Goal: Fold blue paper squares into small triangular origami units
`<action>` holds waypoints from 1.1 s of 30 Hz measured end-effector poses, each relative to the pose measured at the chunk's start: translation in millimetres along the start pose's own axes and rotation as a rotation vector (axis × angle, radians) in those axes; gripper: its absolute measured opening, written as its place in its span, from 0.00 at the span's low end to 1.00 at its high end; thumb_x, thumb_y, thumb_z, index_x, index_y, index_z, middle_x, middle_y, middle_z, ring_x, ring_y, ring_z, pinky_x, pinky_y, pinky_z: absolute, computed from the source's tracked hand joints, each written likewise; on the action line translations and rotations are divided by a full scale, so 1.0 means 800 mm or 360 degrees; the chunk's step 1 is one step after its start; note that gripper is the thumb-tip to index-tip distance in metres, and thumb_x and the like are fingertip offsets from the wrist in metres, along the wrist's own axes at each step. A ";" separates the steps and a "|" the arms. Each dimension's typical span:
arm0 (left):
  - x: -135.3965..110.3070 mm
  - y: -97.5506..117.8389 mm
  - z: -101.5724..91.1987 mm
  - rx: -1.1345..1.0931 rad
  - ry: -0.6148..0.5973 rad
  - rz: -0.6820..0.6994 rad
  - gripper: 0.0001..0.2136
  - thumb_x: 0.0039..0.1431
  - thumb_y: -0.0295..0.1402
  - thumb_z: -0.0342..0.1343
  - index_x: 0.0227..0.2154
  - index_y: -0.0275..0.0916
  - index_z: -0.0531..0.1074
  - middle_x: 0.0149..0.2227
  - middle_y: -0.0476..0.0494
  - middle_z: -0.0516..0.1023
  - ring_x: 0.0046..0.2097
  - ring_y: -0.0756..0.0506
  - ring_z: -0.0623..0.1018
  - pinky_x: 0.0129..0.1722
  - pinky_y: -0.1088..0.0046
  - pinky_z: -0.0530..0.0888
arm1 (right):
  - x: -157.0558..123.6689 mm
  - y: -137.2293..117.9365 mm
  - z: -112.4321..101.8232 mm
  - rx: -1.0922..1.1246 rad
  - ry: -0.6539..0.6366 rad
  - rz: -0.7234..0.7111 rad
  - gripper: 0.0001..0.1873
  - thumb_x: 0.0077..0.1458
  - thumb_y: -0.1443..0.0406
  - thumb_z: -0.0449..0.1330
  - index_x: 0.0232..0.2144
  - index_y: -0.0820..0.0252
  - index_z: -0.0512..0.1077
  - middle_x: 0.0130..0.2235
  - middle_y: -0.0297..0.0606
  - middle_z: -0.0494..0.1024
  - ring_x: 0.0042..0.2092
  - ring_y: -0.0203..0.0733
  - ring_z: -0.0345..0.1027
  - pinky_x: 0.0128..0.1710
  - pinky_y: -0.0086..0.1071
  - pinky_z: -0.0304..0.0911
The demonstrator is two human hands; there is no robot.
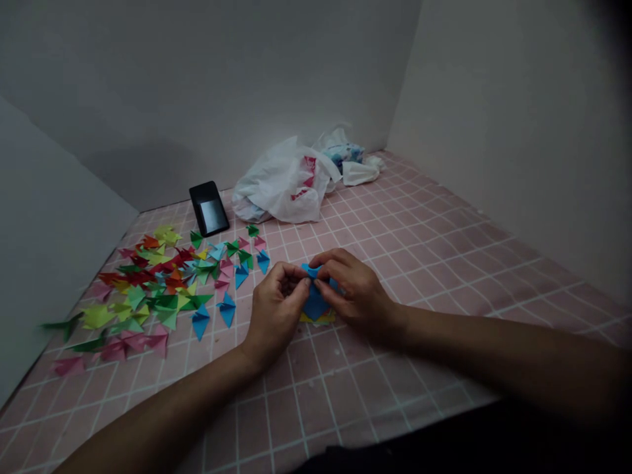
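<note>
On my feed both hands meet over the pink checked table cover (434, 263), well in front of the black phone (209, 207) and a little to its right. The left hand (276, 308) is curled nearly closed, thumb and forefinger pinching the left edge of a piece of blue paper (315, 303). The right hand (354, 288) is bent over the paper's top and right side, its fingertips pressed together on the same piece. The blue paper sits low between the two hands, its lower point touching a bit of yellow paper (320, 320) that lies flat on the cover beneath it.

In front of the phone and to its left, a loose spread of folded paper pieces (153, 283) in green, red, yellow, pink and blue covers the table; the nearest blue ones lie just beside the left hand. To the right of the phone lies a crumpled white plastic bag (284, 181), and beyond that bag a small patterned pack (347, 153), too dim for me to read.
</note>
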State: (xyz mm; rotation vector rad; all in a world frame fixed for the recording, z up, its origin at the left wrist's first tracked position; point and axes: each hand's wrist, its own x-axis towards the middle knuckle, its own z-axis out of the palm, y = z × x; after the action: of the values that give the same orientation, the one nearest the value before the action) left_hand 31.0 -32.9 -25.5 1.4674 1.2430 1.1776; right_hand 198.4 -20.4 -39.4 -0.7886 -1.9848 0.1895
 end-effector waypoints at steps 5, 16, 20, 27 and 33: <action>-0.001 0.003 0.001 -0.0034 0.0032 -0.0052 0.04 0.53 0.31 0.62 0.29 0.37 0.72 0.28 0.50 0.75 0.31 0.50 0.75 0.31 0.75 0.71 | 0.001 -0.004 -0.002 -0.0150 0.0011 -0.0146 0.07 0.62 0.73 0.54 0.33 0.59 0.68 0.41 0.48 0.78 0.43 0.47 0.72 0.42 0.42 0.71; -0.003 0.013 0.001 -0.0271 0.0054 -0.0221 0.07 0.49 0.32 0.64 0.26 0.37 0.71 0.26 0.52 0.74 0.29 0.51 0.73 0.30 0.76 0.71 | 0.000 0.001 0.002 -0.0127 0.0085 -0.0236 0.08 0.60 0.73 0.54 0.34 0.56 0.71 0.43 0.45 0.78 0.44 0.48 0.73 0.43 0.44 0.72; -0.002 0.010 0.000 -0.0308 0.0050 -0.0219 0.07 0.50 0.31 0.64 0.27 0.38 0.70 0.26 0.52 0.74 0.30 0.52 0.73 0.31 0.77 0.70 | 0.000 0.000 0.003 -0.0134 0.0142 -0.0306 0.08 0.61 0.73 0.54 0.34 0.57 0.71 0.42 0.46 0.78 0.44 0.48 0.72 0.43 0.45 0.71; -0.001 0.010 -0.002 -0.0439 0.0016 -0.0173 0.09 0.50 0.29 0.63 0.33 0.39 0.68 0.28 0.54 0.72 0.30 0.52 0.73 0.32 0.76 0.70 | 0.002 -0.002 -0.002 -0.0120 0.0050 -0.0274 0.09 0.61 0.72 0.55 0.34 0.56 0.72 0.42 0.44 0.78 0.44 0.48 0.72 0.45 0.45 0.71; -0.002 0.011 -0.004 -0.0454 -0.0003 -0.0157 0.09 0.52 0.29 0.62 0.34 0.40 0.68 0.28 0.54 0.71 0.30 0.52 0.73 0.33 0.76 0.70 | 0.002 -0.002 -0.003 -0.0204 0.0034 -0.0328 0.08 0.62 0.71 0.55 0.33 0.55 0.71 0.41 0.43 0.78 0.43 0.47 0.71 0.45 0.46 0.71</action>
State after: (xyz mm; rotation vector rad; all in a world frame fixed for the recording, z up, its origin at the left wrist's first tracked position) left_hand 29.7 -35.3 -16.7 1.1835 1.0826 1.2301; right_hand 199.2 -20.9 -36.4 -0.6577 -2.0578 -0.0674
